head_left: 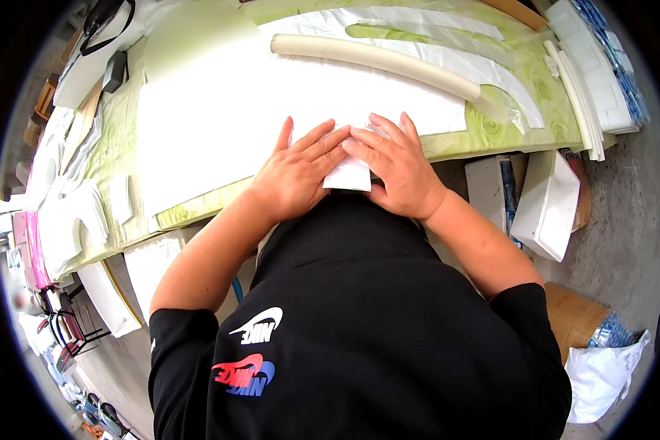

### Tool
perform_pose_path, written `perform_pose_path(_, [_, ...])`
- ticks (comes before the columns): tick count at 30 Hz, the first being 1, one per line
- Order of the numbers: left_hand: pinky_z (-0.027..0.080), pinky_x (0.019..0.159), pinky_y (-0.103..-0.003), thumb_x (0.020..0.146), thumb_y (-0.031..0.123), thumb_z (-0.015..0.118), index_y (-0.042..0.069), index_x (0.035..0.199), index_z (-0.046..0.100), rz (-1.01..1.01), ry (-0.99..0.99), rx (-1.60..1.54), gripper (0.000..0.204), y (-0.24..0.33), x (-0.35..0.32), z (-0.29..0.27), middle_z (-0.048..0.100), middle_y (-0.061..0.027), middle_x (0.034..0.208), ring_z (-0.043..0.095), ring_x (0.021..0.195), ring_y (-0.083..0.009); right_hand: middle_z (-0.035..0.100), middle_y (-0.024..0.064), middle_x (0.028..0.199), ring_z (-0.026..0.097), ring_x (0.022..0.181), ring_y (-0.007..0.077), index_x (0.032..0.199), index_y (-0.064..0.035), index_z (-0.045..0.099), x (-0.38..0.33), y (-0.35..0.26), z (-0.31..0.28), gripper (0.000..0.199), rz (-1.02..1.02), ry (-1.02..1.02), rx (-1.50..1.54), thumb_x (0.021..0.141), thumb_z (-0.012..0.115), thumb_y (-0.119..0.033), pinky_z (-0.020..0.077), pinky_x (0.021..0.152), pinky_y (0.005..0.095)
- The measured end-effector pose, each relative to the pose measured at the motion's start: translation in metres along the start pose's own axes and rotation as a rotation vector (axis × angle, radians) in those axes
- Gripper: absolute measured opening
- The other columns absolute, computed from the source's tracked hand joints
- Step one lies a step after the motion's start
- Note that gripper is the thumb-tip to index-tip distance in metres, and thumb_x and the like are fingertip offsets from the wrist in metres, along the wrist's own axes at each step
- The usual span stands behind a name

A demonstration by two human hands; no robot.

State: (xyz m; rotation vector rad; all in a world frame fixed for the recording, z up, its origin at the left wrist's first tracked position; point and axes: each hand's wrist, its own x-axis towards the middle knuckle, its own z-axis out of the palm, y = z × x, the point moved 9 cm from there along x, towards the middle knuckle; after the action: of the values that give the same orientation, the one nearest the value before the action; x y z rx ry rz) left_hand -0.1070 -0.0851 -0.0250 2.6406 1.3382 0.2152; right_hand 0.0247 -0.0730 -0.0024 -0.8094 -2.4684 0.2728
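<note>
Both hands lie side by side at the table's near edge, their fingertips meeting over a small white piece (348,176) that looks like folded paper or thin plastic. My left hand (297,172) rests flat on its left part, fingers stretched and thumb spread. My right hand (403,172) presses on its right side, fingers extended and thumb low by the near corner. The fingers partly cover the piece. Under and beyond it spreads a large white sheet (205,139), overexposed, so its surface detail is lost.
A long cream tube or roll (374,57) lies across the sheet's far side, beside curved white cut-offs (425,18). A green patterned cover (546,88) drapes the table. White scraps (88,213) lie at left. White boxes (546,205) and a cardboard carton (572,315) stand at right.
</note>
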Motion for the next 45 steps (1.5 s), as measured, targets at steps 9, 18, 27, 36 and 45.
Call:
perform_pose_path(9, [0.048,0.102,-0.044,0.084,0.000,0.067,0.006,0.103,0.072,-0.111,0.437,-0.279,0.021,-0.017,0.004,-0.031,0.072,-0.0080,0.114,0.064,0.112,-0.0309,0.070,0.0006,0.123,0.058,0.114,0.0299,0.113,-0.0127,0.063,0.008,0.018,-0.001,0.044,0.034,0.060,0.110,0.071,0.071,0.001,0.0369,0.107,0.0519])
perform_pose_path(18, [0.049,0.099,-0.042,0.085,0.003,0.070,0.006,0.099,0.073,-0.153,0.449,-0.262,0.015,-0.019,0.006,-0.031,0.073,-0.0069,0.112,0.065,0.111,-0.0297,0.068,0.0014,0.098,0.058,0.093,0.0275,0.095,-0.0124,0.066,0.019,0.027,-0.009,0.028,0.024,0.140,0.131,0.071,0.071,0.002,0.0426,0.089,0.0402])
perform_pose_path(27, [0.045,0.098,-0.045,0.093,0.019,0.067,0.006,0.097,0.074,-0.352,0.433,-0.217,0.015,-0.032,0.008,-0.029,0.068,-0.0084,0.108,0.060,0.107,-0.0337,0.064,0.0062,0.087,0.056,0.088,0.0298,0.080,-0.0069,0.066,0.026,0.044,0.000,0.019,0.226,0.121,-0.020,0.088,0.074,-0.023,0.0425,0.085,0.0421])
perform_pose_path(36, [0.042,0.100,-0.046,0.087,0.015,0.068,0.008,0.110,0.066,-0.466,0.380,-0.179,0.025,-0.046,0.013,-0.021,0.063,-0.0109,0.118,0.057,0.114,-0.0335,0.065,0.0078,0.096,0.056,0.100,0.0295,0.086,-0.0076,0.072,0.032,0.046,0.009,0.023,0.342,-0.062,-0.159,0.093,0.067,-0.029,0.0408,0.093,0.0450])
perform_pose_path(45, [0.011,0.124,-0.065,0.098,0.052,0.058,0.011,0.159,0.039,-0.245,0.075,-0.007,0.077,-0.008,0.030,0.004,0.027,-0.0118,0.170,0.017,0.159,-0.0322,0.063,0.0078,0.096,0.057,0.099,0.0311,0.092,-0.0091,0.067,0.039,0.050,0.011,0.020,0.370,-0.156,-0.135,0.088,0.073,-0.028,0.0408,0.093,0.0450])
